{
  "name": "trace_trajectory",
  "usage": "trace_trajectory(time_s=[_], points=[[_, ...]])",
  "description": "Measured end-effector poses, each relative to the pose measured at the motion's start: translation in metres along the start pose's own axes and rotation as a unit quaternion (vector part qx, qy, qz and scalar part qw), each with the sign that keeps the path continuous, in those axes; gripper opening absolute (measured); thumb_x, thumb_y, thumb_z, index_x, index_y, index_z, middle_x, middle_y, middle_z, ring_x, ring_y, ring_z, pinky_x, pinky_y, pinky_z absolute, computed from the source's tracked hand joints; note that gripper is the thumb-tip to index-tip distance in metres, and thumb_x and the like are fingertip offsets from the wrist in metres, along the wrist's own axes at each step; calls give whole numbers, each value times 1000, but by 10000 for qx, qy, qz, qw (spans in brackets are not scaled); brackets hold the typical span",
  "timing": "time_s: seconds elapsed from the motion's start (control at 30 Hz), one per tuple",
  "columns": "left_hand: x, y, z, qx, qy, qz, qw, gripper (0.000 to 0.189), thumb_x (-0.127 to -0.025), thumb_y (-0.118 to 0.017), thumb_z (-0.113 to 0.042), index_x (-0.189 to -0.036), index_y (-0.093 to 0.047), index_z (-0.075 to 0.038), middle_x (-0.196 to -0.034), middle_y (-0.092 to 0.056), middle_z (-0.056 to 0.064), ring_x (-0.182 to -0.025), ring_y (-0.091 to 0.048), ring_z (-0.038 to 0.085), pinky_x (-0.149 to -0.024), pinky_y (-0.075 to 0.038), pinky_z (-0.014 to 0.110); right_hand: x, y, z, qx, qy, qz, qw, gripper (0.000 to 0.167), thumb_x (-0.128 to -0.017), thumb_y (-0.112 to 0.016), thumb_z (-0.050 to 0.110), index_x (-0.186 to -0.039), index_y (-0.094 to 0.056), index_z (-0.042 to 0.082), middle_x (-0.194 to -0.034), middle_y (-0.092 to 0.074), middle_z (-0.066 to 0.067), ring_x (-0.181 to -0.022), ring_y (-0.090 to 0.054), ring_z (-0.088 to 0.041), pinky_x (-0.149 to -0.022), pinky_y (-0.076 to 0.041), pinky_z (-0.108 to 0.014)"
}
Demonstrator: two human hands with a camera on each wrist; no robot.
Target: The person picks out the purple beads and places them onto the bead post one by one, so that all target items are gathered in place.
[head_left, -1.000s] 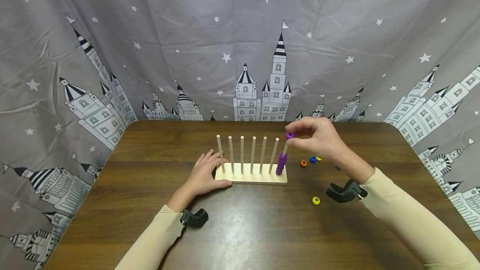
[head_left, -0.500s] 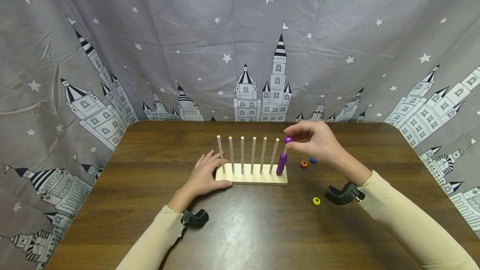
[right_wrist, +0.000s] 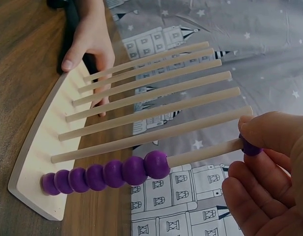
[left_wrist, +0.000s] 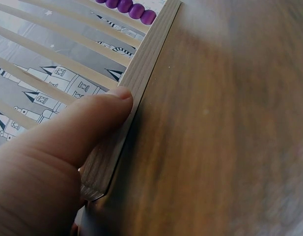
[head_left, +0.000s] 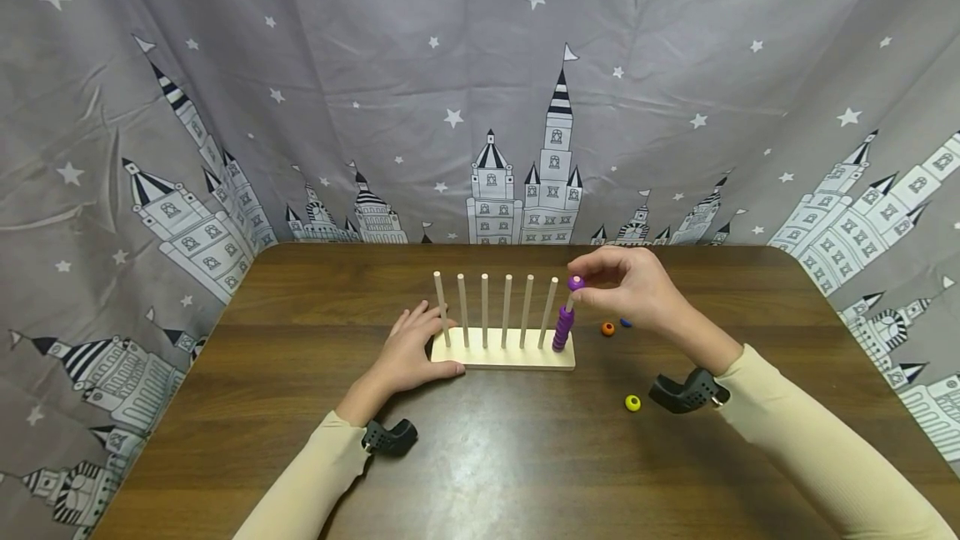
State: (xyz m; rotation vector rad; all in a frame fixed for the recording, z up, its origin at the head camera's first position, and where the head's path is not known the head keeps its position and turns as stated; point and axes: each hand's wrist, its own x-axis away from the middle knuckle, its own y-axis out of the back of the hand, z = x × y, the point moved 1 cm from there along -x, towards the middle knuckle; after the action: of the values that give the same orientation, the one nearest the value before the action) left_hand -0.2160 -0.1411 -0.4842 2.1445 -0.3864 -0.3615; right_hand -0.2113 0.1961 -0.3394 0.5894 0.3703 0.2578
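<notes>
A pale wooden peg stand has a row of upright pegs. On its rightmost peg, several purple beads are stacked at the bottom, also visible in the right wrist view. My right hand pinches another purple bead between thumb and fingers at that peg's top; the peg tip shows in its hole. My left hand holds the left end of the stand, thumb against the front edge and fingers behind. The right wrist view shows the pinched bead partly hidden by the thumb.
Right of the stand lie an orange bead, a partly hidden blue bead and, nearer, a yellow bead. The brown wooden table ends at a grey curtain printed with castles and stars.
My right hand has come slightly down and left, bringing the purple bead from above the rightmost peg onto its tip. The left hand has stayed in place on the stand.
</notes>
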Motion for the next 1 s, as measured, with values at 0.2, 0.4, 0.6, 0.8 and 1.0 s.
trace_trajectory(time_s=[0.2,0.4,0.6,0.8,1.0], points=[[0,0,0,-9,-1,6,10000,66,-76,-84,-45,-130,-67,-11,-156,-49,16,-154,-27,46,-126,-15,66,2,1,0,-10,-14,-8,10000,27,-79,-81,2,-106,-77,1,-98,-77,-14,-81,-69,2,-75,-59,-17],[0,1,-1,-15,-19,3,10000,66,-76,-84,-45,-130,-67,-11,-156,-49,16,-154,-27,46,-126,-15,66,3,1,-2,-79,10,-9,10000,26,-79,-81,-1,-105,-77,0,-97,-77,-15,-80,-69,2,-74,-59,-19],[1,1,0,-13,-10,3,10000,65,-76,-84,-45,-129,-67,-11,-157,-49,16,-154,-27,46,-126,-15,66,3,2,-5,-46,24,29,10000,27,-79,-82,-1,-105,-76,-1,-99,-77,-16,-80,-68,3,-74,-58,-17],[1,1,1,-16,-11,-15,10000,67,-76,-84,-45,-131,-67,-10,-156,-49,17,-154,-27,46,-126,-14,66,3,1,-9,-160,92,61,9998,26,-79,-81,-2,-105,-76,-3,-99,-76,-18,-80,-68,3,-74,-58,-15],[0,5,1,22,-75,44,10000,76,-75,-83,-45,-139,-61,-10,-155,-49,20,-153,-27,49,-125,-14,69,3,4,-13,-81,39,35,10000,24,-81,-78,0,-105,-76,-2,-101,-76,-19,-82,-68,3,-74,-59,-17]])
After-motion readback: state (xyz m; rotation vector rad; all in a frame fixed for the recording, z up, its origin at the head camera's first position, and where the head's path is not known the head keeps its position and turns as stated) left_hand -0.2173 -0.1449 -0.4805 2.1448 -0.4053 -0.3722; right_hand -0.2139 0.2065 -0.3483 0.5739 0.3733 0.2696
